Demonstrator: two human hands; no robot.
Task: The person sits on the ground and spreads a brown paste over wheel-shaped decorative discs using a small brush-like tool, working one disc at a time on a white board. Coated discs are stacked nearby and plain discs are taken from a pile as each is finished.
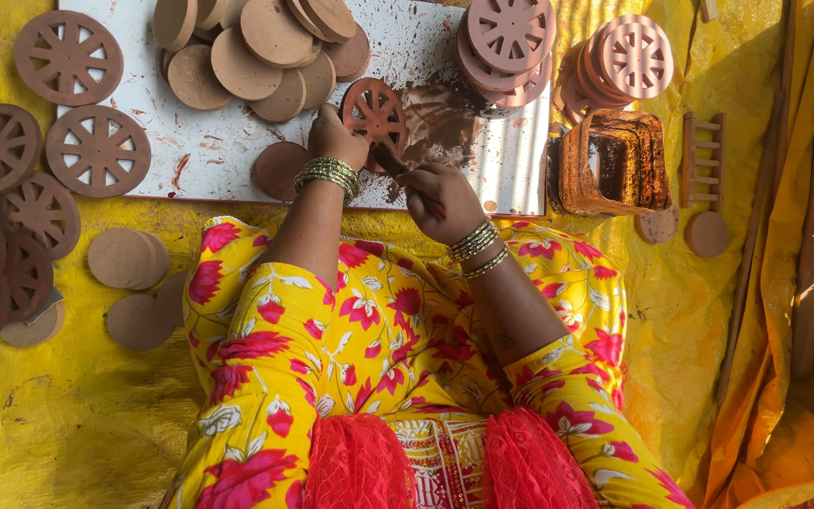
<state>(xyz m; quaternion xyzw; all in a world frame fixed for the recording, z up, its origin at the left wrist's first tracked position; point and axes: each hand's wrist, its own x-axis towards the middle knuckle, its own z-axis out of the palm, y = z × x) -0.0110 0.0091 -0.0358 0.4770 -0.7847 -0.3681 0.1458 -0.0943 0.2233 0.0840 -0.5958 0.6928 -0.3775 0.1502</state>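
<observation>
White work board (237, 141) as landmark. Left of it: spoked clay wheels (11, 217) and plain discs (129, 259) on yellow cloth. On its near edge: left hand (334, 137), fingers clamped on a cut clay wheel (374, 111); right hand (440, 200), fingers closed round a thin tool (390, 160) touching that wheel. Right of it: stacked pink wheels (628, 61), rusty square mould (610, 165).

A floor-level pottery workshop: stacked clay wheels (511, 42) on yellow sheeting (68, 415).
</observation>
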